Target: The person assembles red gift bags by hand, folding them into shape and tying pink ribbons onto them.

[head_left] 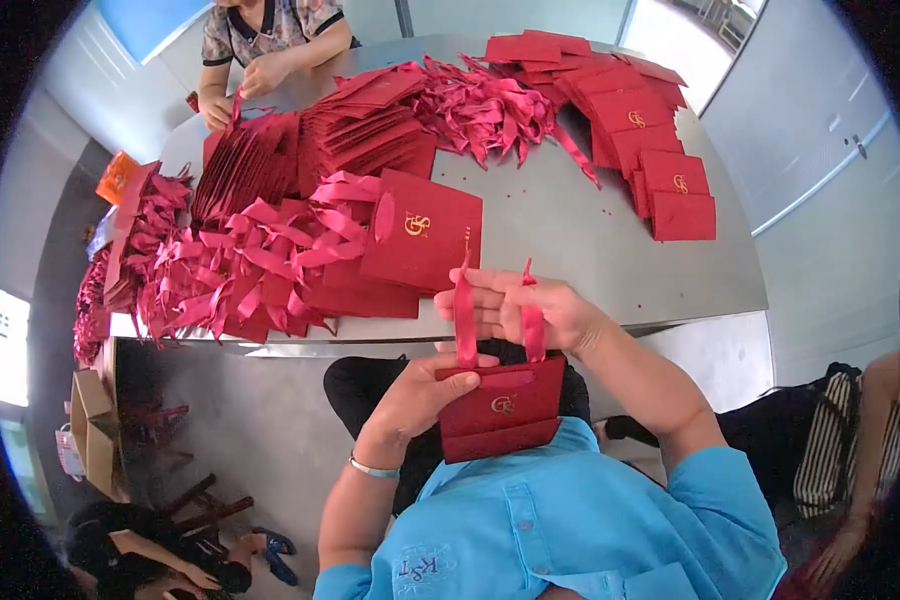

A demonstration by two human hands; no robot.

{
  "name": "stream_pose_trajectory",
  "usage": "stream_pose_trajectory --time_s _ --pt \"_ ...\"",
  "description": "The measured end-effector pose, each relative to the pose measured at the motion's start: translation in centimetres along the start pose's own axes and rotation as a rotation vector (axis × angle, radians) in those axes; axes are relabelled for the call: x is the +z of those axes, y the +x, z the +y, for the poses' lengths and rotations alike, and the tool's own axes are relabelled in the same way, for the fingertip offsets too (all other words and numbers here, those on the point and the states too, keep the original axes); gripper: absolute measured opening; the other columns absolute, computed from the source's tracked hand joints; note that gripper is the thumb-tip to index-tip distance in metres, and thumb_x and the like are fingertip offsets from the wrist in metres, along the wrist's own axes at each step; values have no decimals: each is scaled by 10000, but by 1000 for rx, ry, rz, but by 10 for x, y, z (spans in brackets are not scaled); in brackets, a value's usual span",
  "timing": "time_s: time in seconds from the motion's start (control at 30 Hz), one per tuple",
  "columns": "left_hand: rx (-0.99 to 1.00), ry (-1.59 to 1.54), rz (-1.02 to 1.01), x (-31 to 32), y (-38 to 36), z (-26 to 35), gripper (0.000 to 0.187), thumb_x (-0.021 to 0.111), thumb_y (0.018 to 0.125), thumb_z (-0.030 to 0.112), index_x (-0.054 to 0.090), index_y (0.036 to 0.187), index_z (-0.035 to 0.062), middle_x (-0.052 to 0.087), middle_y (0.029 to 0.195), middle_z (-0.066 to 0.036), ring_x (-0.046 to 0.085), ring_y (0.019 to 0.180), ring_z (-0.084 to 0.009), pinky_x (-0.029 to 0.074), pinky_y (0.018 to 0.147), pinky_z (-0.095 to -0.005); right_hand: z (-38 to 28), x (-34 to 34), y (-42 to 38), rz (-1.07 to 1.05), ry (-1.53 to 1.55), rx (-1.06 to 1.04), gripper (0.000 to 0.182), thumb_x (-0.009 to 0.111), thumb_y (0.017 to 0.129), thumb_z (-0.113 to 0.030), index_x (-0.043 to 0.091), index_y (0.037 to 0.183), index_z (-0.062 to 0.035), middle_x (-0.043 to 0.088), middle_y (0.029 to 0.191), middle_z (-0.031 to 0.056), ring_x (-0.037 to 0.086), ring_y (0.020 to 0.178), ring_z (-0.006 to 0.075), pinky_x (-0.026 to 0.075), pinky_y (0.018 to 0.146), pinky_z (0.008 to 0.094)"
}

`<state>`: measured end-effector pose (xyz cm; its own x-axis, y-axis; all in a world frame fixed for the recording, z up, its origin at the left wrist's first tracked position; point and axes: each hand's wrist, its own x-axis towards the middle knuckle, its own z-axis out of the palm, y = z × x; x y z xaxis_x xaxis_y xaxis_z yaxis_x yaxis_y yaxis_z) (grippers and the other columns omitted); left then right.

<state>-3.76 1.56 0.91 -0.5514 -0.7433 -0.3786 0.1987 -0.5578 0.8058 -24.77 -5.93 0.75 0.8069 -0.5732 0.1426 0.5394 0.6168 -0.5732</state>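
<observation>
Low in front of my blue shirt, a small red paper bag [500, 408] with a gold logo hangs upright. My left hand [425, 390] pinches its top left edge, thumb on the front. Two pink ribbon ends rise from the bag's top. My right hand [530, 305] is above the bag with its fingers stretched to the left, behind the left ribbon [465, 315]; the right ribbon [532, 325] lies across its palm side. Whether the fingers grip a ribbon is not clear. A larger red bag [425, 230] lies on the table just beyond my hands.
On the grey table [670, 285] lie ribboned bags [260, 260] at left, upright rows of bags [360, 125], a heap of pink ribbons [490, 105] and bag stacks [630, 120] at right. A co-worker [270, 45] handles a ribbon across the table. Other people sit at lower left and right.
</observation>
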Motion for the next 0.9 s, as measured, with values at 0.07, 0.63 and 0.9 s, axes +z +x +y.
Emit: stream_pose_trajectory --time_s 0.07,0.63,0.9 --pt "-16 -21 -5 -3 6 1 339 607 897 87 561 1193 -71 630 1133 -151 617 1031 -214 492 938 -360 -5 -5 2 37 28 -8 571 419 975 -257 234 1453 -5 337 1455 225 333 1361 315 242 1136 446" --pt "-93 -171 -8 6 51 22 240 591 899 38 611 1125 -40 662 1033 -138 660 905 -193 555 826 -325 -42 -25 -3 468 -70 -18 429 380 1005 -258 419 1339 8 520 1296 219 538 1177 304 427 1006 455" --pt "-92 -153 -32 8 58 21 244 590 905 52 609 1124 -53 659 1040 -152 661 909 -200 558 830 -335 -51 -18 5 784 -249 -4 298 570 932 -128 555 1196 11 655 1074 160 658 956 232 556 812 371"
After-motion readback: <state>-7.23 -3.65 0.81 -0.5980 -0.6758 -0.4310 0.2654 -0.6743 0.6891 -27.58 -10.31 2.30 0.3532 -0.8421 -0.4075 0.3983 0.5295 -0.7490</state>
